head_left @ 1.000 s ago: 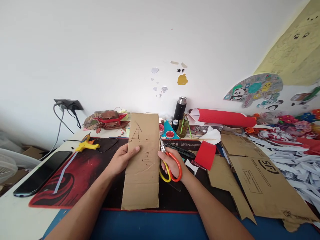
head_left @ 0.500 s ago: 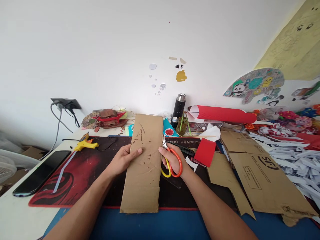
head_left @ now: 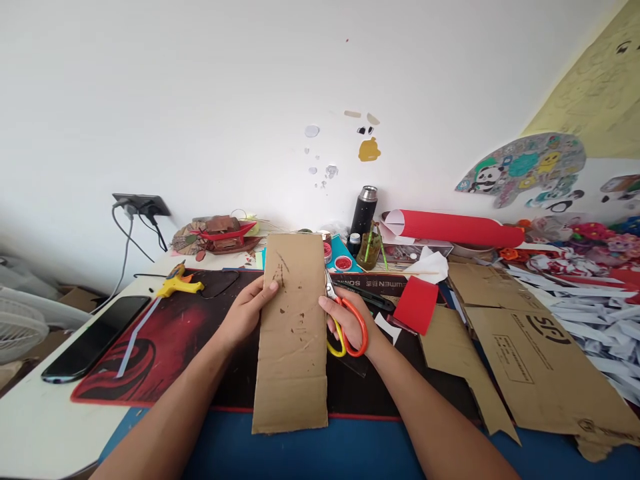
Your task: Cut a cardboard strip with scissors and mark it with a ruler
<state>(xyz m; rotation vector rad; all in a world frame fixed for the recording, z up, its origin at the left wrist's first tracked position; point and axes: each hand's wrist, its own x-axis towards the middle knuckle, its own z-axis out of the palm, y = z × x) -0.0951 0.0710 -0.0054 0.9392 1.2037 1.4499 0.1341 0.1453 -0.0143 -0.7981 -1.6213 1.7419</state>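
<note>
A long brown cardboard strip with dark marks hangs upright over the dark desk mat. My left hand grips its left edge, thumb on the front face and fingers behind. On the other side, my right hand holds scissors with one red and one yellow handle loop, and its thumb touches the right edge of the strip. The scissor blades point away from me beside that edge; their tips are partly hidden. A red card and a white scrap lie right of my right hand.
A yellow glue gun and a black phone are on the left. Cut cardboard and white paper strips cover the right. Along the wall stand a black flask, a jar and a red roll.
The strip's lower end has swung slightly right, and it now hangs straighter. My left hand has slid a little up its edge. The view has turned slightly left.
</note>
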